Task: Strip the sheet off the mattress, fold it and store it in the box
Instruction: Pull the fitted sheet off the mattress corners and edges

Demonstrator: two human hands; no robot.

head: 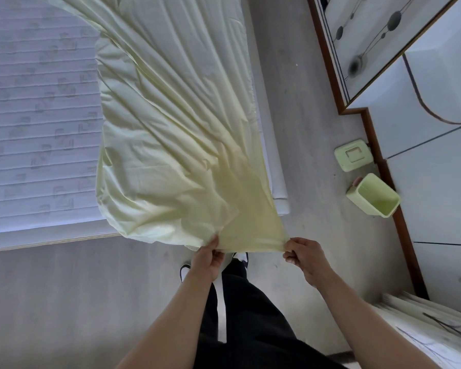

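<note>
I see pale yellow-green sheet (pixel 171 123), white mattress (pixel 37 115) with grey printed motifs, light green box (pixel 373 195) and lid (pixel 353 155), black trousers (pixel 250 315).

One sheet (pixel 171 129); one mattress (pixel 37 115); one box (pixel 373 195); one lid (pixel 353 155); two hands

I see the pale yellow-green sheet (pixel 171 123) pulled most of the way off the white quilted mattress (pixel 37 115), bunched in long creases and stretched taut toward me. Its near edge is pinched at two points, lifted clear of the mattress corner. The light green box (pixel 374 195) lies tipped on the floor, open, its lid (pixel 353 155) flat just beside it.
</note>
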